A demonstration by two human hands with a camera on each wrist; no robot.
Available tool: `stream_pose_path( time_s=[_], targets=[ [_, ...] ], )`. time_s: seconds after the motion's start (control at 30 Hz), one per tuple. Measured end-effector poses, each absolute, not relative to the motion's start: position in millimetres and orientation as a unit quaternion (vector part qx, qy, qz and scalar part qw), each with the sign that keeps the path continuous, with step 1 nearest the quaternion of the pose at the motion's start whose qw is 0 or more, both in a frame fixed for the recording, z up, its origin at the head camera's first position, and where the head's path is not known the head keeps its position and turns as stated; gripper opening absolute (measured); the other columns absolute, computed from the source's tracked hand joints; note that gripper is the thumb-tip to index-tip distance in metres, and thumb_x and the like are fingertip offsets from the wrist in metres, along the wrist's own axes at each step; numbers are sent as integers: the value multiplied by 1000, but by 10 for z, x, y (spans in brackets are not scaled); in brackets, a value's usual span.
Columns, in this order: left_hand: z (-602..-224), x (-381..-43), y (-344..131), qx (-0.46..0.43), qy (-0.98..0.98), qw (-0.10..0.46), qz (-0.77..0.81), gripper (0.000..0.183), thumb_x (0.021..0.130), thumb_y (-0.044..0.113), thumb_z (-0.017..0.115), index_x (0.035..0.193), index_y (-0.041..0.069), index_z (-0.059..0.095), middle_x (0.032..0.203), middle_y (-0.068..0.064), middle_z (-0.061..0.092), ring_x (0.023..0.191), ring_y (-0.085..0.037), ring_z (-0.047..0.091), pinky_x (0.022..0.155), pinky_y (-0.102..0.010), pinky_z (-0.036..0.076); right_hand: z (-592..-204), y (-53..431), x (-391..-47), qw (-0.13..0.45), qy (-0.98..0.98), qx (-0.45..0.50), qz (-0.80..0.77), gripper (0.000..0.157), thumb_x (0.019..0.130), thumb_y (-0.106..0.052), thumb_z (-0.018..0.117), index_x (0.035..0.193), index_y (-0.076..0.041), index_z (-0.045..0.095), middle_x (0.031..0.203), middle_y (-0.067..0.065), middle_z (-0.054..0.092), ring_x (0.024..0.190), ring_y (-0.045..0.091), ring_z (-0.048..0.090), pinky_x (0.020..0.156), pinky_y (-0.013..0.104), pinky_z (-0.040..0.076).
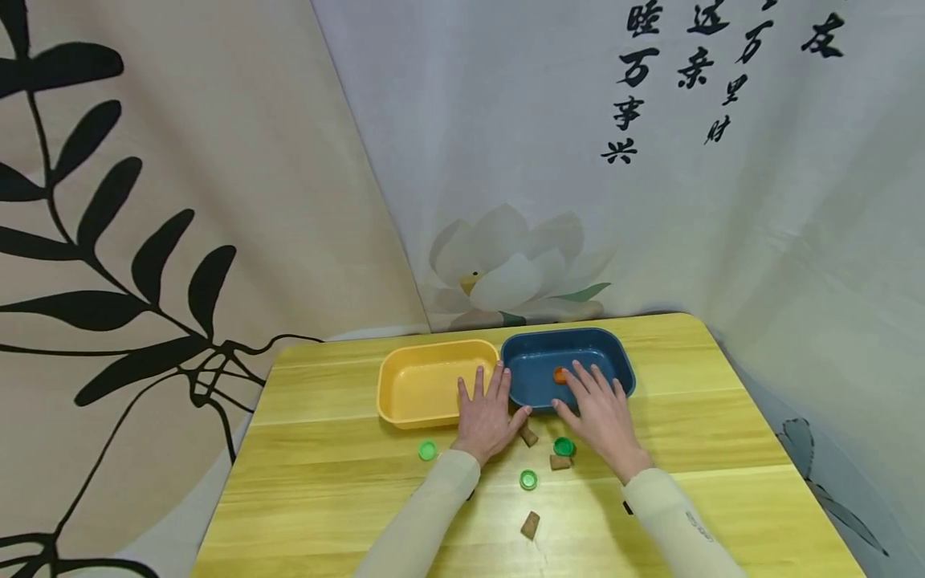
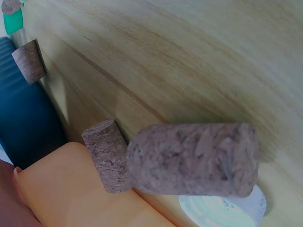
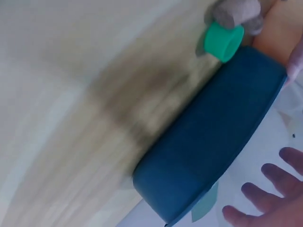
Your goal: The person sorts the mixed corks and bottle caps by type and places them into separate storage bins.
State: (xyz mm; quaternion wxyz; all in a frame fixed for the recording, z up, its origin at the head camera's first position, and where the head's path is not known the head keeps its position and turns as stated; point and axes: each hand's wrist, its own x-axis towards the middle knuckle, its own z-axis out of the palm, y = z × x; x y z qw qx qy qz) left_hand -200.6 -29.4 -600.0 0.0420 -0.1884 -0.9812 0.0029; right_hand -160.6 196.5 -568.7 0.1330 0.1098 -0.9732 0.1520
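My left hand [image 1: 487, 413] spreads its fingers over the right end of a yellow tray [image 1: 396, 419], holding nothing. Over the front right of a blue tray [image 1: 522, 341] reaches my right hand [image 1: 600, 409], its fingers extended and apart. An orange bottle cap [image 1: 560, 376] lies in the blue tray beside that hand's fingertips; whether they touch is unclear. In the right wrist view, the fingers of the right hand [image 3: 274, 198] appear beyond the tray's rim. A cork [image 1: 529, 435] lies near my left thumb, with a green cap [image 1: 564, 446] and another cork [image 1: 560, 462] between the wrists.
In front of the trays lie a light green cap [image 1: 427, 450], another green cap [image 1: 528, 480] and a cork [image 1: 531, 526]. A cork [image 2: 194, 158] looms large in the left wrist view. Behind the wooden table [image 1: 723, 449] hangs a printed cloth [image 1: 520, 160].
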Motion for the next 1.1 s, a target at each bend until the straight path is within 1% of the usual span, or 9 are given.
stream_pose_path(
  time_s=[0.17,0.33,0.47,0.57,0.7,0.8,0.9,0.97,1.1],
  targets=[
    [-5997,-2016,-294,-189,-981,50,-9,82,102,70,38,164,16,33,171,-3,24,154,-39,26,118,-71,21,-5716,1958,-1371,173,-958,162,164,64,94,-39,75,146,-6,58,152,17,53,140,44,48,108,69,39],
    [-5982,-2018,-295,-188,-981,48,-12,83,102,71,35,164,16,32,171,-3,23,154,-39,26,118,-71,20,-5749,2001,-1204,191,-939,220,183,64,92,-32,77,146,-4,57,146,17,59,134,43,54,103,63,47],
    [-5980,-2011,-298,-186,-981,45,-14,83,103,72,32,164,16,31,171,-3,22,155,-39,25,119,-70,19,-5793,2066,-1117,173,-934,254,181,57,93,-30,76,142,-4,61,143,16,61,130,40,58,99,61,50],
    [-5989,-2003,-297,-186,-981,45,-18,84,102,72,31,164,16,32,171,-3,23,154,-39,26,118,-71,20,-5832,2116,-1077,161,-932,276,172,52,90,-26,79,137,-6,66,138,14,65,125,37,62,95,58,54],
    [-6002,-1998,-296,-188,-981,47,-25,83,102,71,34,164,16,33,171,-3,23,154,-39,26,118,-71,20,-5882,2181,-1055,148,-928,305,156,49,87,-23,83,132,-9,69,134,12,68,120,32,65,92,54,56],
    [-6004,-2001,-298,-188,-980,49,-31,83,102,70,38,164,15,33,171,-3,24,154,-39,26,118,-72,19,-5912,2216,-1062,131,-926,323,143,51,86,-20,84,134,-10,68,135,11,67,121,30,65,91,53,57],
    [-6003,-2008,-303,-187,-981,49,-29,83,102,70,37,164,15,32,171,-3,23,154,-39,26,118,-72,19,-5933,2236,-1089,111,-925,335,138,57,85,-16,85,138,-8,65,138,11,65,123,32,64,91,53,57],
    [-6005,-2012,-302,-186,-981,47,-24,83,102,71,34,164,16,31,172,-3,21,154,-39,25,118,-71,19,-5947,2242,-1114,94,-926,339,137,62,84,-14,85,141,-6,62,139,12,64,123,32,63,91,53,57],
    [-5997,-2001,-297,-188,-981,47,-20,84,103,72,31,164,15,32,171,-3,23,154,-39,27,118,-71,20,-5978,2243,-1165,60,-929,339,136,64,86,-10,83,145,-5,59,140,13,63,125,33,62,92,51,57]
  ],
)
